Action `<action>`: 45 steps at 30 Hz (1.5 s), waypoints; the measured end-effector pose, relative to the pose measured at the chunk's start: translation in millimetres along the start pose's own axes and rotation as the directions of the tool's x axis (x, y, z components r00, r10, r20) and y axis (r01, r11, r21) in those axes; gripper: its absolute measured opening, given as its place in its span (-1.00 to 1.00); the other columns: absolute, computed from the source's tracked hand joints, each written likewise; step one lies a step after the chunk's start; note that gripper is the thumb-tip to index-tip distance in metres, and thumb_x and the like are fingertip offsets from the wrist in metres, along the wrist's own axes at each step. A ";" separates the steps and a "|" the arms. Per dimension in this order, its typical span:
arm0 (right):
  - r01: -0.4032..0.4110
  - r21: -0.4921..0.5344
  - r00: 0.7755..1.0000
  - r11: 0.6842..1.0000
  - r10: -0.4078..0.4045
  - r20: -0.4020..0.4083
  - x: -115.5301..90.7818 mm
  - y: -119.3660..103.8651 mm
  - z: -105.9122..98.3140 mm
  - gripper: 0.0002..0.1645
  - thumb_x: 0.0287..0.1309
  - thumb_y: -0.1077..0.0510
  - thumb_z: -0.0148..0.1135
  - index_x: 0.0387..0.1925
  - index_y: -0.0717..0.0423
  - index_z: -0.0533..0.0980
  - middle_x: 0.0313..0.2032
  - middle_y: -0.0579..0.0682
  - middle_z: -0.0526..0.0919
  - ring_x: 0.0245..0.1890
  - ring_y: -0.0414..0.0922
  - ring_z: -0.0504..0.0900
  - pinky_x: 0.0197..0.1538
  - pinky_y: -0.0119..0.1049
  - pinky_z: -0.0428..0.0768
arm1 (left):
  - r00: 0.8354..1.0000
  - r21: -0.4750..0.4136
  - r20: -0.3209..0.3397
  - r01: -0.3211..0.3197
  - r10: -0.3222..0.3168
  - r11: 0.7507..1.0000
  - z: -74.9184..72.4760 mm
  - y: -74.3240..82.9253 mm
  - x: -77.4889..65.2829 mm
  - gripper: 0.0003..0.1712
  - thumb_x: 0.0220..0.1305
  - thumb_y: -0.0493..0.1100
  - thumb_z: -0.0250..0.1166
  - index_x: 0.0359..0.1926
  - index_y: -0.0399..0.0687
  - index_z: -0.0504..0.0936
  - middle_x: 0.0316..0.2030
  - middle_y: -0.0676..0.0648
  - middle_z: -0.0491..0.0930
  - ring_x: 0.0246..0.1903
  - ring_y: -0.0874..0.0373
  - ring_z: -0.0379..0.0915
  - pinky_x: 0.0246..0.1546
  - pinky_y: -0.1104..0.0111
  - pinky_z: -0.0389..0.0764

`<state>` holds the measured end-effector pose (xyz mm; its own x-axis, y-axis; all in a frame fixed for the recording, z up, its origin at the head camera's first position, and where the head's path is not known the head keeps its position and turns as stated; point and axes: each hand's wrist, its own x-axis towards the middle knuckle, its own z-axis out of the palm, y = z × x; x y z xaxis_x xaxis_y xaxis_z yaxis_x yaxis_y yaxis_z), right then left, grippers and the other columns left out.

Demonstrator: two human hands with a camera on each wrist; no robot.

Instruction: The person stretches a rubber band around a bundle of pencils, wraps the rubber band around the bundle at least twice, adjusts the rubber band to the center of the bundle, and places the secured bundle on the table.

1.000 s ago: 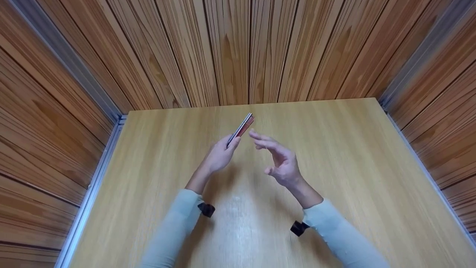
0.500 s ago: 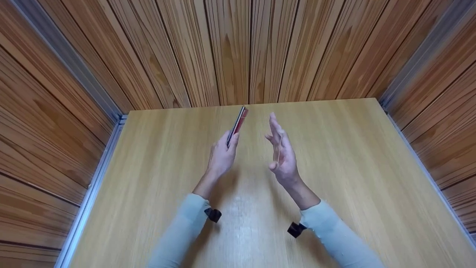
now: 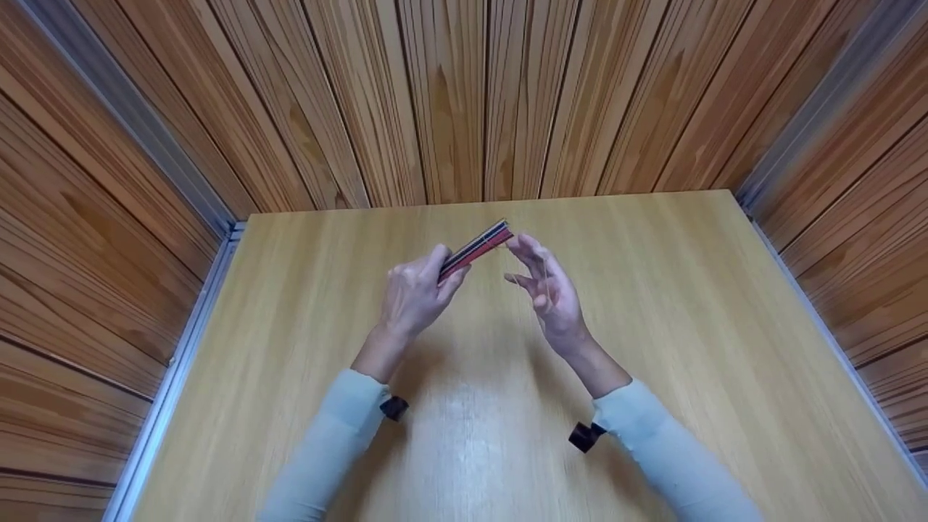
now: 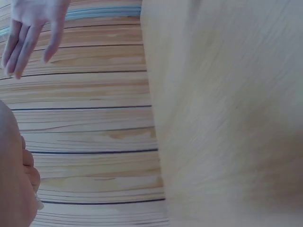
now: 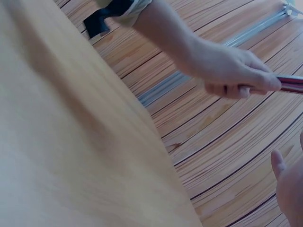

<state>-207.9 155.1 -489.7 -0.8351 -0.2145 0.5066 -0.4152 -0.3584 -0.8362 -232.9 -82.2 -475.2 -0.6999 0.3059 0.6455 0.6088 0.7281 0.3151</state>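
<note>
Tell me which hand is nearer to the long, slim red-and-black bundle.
Left: the left hand grips the bundle around its near end. The right hand is just beside its far end; whether they touch isn't clear.

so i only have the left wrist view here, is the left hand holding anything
Observer: Yes, the head view shows the left hand gripping a slim, straight bundle, red along one side and dark along the other; none of that bundle is in your picture.
Operator: ok and where does the far end of it point
Observer: Forward and toward the right hand; in the head view that end lies close by the fingertips, though I can't tell whether they touch.
</note>
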 end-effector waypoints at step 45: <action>0.085 -0.390 0.968 0.917 0.017 0.250 12.8 -10.7 -7.3 -0.03 0.27 -0.38 0.58 0.26 0.40 0.66 0.19 0.27 0.79 0.35 -0.31 0.63 0.57 -0.40 0.43 | 0.779 0.155 0.627 -0.124 -0.001 0.980 6.4 -30.9 -8.7 -0.35 0.75 0.36 0.03 0.44 0.05 0.60 -0.53 0.04 0.34 -0.58 0.14 0.20 -0.50 0.35 0.12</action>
<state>-216.8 162.9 -475.8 -0.7251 -0.4409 0.5290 -0.5925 0.0080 -0.8055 -248.0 -103.4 -495.0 -0.7801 0.6221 0.0661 0.6251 0.7711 0.1210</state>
